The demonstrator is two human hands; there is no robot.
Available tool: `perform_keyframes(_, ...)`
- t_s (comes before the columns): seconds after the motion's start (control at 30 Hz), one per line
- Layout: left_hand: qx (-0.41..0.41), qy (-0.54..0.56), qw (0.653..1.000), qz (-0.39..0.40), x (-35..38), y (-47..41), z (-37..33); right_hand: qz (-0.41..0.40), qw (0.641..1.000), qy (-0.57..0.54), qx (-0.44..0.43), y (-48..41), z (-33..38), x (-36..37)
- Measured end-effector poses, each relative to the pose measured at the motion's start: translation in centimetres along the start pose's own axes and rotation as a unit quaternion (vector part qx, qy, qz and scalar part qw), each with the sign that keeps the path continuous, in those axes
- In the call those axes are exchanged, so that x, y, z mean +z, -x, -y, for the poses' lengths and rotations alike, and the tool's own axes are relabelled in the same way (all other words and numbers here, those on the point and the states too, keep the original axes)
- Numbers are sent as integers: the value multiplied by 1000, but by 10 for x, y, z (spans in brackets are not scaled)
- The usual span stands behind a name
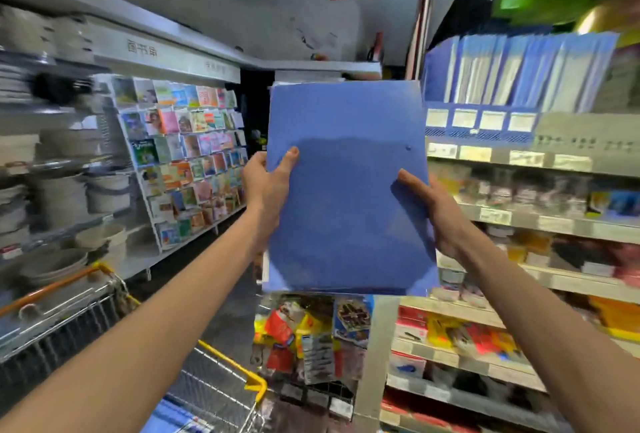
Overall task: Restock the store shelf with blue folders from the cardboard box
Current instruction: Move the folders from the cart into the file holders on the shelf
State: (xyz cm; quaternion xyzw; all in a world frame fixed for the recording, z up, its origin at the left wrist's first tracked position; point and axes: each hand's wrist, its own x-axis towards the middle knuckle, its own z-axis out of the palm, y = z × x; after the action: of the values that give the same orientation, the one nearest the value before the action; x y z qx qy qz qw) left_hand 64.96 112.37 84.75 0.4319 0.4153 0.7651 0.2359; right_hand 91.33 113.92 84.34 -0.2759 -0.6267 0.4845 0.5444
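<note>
A stack of blue folders (346, 190) is held up flat in front of me at chest height. My left hand (266, 190) grips its left edge, thumb on the front face. My right hand (433, 211) grips its right edge the same way. On the upper right shelf (571, 127), more blue folders (519, 72) stand upright in blue file racks. The cardboard box is not in view.
A shopping cart with a yellow rim (239, 373) stands below my left arm, another cart with an orange handle (52, 287) further left. A card rack (183, 155) and stacked bowls (59, 197) fill the left side. Stationery shelves (519, 346) run down the right.
</note>
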Motion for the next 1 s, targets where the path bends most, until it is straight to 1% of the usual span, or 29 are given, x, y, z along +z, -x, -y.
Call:
perform_keyframes(0.1, 12, -3, 999, 35, 80, 18, -11, -25, 999, 19, -37, 9, 29, -71)
perform_keyframes(0.17, 22, -23, 999, 41, 146, 40, -20, -47, 997, 24, -54, 19, 50, -135)
perform_keyframes(0.3, 25, -26, 997, 65, 257, 62, -22, -100, 990, 42, -86, 37, 92, -231)
perform_keyframes(0.37, 45, -51, 994, 91, 316, 78, -25, -146, 982, 58, -103, 49, 115, -282)
perform_keyframes(0.5, 77, -134, 976, 152, 394, 96, -30, -212, 964, 87, -133, 59, 143, -350)
perform_keyframes(0.57, 90, -163, 966, 179, 427, 103, -32, -257, 946, 116, -158, 61, 154, -377)
perform_keyframes(0.67, 137, -198, 946, 219, 478, 110, -38, -313, 913, 165, -204, 57, 168, -417)
perform_keyframes(0.73, 166, -217, 932, 238, 505, 112, -39, -348, 893, 186, -216, 51, 174, -434)
perform_keyframes(0.87, 212, -241, 909, 266, 562, 105, -30, -430, 829, 235, -269, 27, 187, -472)
perform_keyframes(1.0, 250, -258, 891, 277, 609, 85, -11, -467, 782, 291, -294, -6, 195, -500)
